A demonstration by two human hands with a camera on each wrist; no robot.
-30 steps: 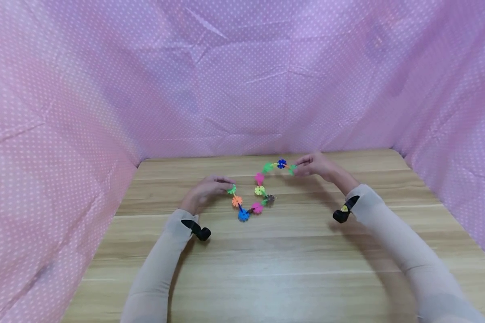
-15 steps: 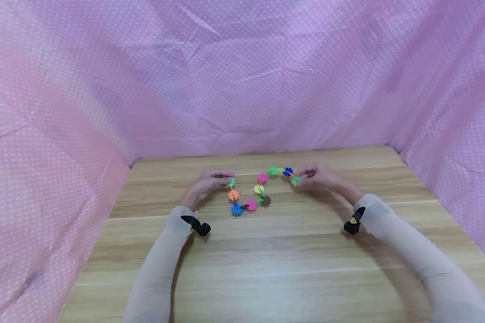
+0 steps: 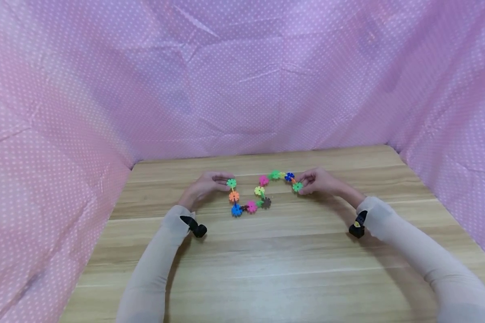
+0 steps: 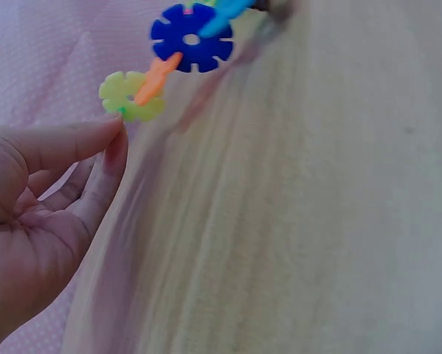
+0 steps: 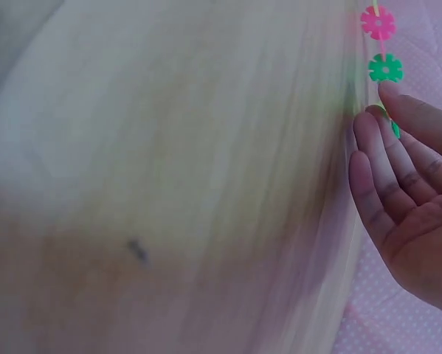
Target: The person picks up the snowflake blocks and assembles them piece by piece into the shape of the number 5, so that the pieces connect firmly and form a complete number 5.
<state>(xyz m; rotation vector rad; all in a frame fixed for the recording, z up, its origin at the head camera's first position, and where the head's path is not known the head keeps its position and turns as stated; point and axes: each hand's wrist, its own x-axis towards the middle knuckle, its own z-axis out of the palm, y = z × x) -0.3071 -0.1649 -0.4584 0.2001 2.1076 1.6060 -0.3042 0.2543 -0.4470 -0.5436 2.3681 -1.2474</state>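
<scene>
A chain of notched plastic snowflake discs [image 3: 259, 191] in several colours, slotted edge to edge, bends in an S-shape over the table. My left hand [image 3: 207, 186] pinches the green disc [image 3: 231, 183] at its left end between thumb and finger. Close up in the left wrist view, a sliver of green shows at the fingertips, below a yellow-green disc [image 4: 130, 96] and a dark blue disc [image 4: 192, 38]. At the right end, my right hand [image 3: 319, 181] holds another green disc [image 3: 297, 186]. My right fingers partly hide the held piece [image 5: 395, 129] in the right wrist view.
The wood-grain table [image 3: 266, 269] lies beneath the chain and both arms. Pink polka-dot cloth [image 3: 226, 89] hangs behind the table and along both sides. A black wrist camera is strapped over each sleeve.
My right hand has come nearer and slightly right, drawing its chain end along. The chain's left part has shifted slightly left and up. Both hands keep their hold.
</scene>
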